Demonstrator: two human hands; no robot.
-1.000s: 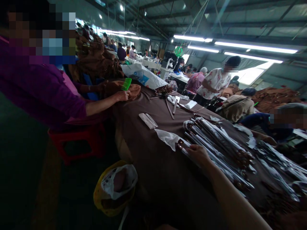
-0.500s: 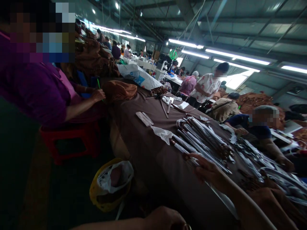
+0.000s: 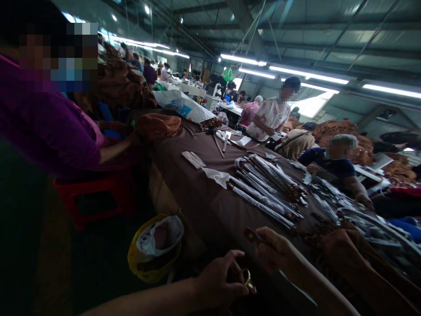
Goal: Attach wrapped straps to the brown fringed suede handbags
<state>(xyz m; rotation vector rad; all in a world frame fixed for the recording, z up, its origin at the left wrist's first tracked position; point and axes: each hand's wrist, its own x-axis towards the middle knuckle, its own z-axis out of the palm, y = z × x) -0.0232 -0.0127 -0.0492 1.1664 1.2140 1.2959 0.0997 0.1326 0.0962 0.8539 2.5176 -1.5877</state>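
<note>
Just off the table edge (image 3: 171, 184), left grip (image 3: 219, 278) narrow around a brass ring (image 3: 247, 279), right grip (image 3: 272, 250) pinching a brown-tipped rod (image 3: 252, 235) slanting leftward.

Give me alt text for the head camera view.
In a crowded workshop, the left hand holds a small brass-coloured fitting and the right hand a brown tab, above a brown-covered table laid with plastic-wrapped rods.

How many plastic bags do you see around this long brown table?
2. A white printed plastic sack lies on the far end of the brown table; a yellow bag holding white plastic sits on the floor beside it. More may be hidden.
</note>
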